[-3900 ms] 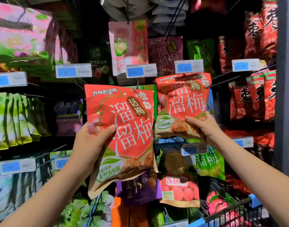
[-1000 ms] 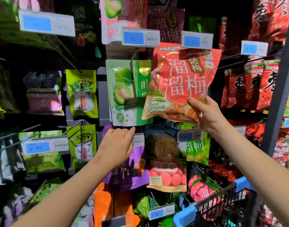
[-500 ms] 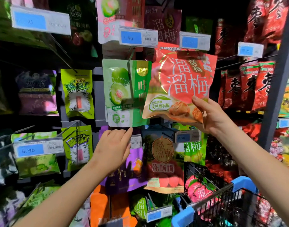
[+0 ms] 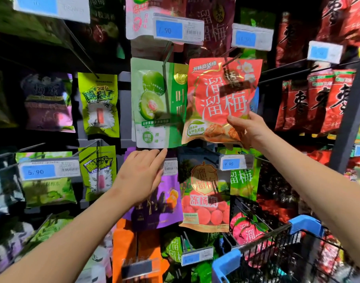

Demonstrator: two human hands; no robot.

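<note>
Price tag (image 4: 251, 38) juts just above the red packet (image 4: 211, 103); aisle side lies free.

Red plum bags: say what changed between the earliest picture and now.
The left hand let go of the bag it held and now reaches with straight fingers to the bottom edge of the green bag. The right hand still pinches the other red bag by its lower corner, up at the rack.

My right hand (image 4: 250, 129) grips the plum pouch (image 4: 217, 99) at its lower right corner. A hanging pouch (image 4: 154, 103) sits just left of it, my left hand (image 4: 140, 176) lower-left, the cart (image 4: 305, 223) below-right.
</note>
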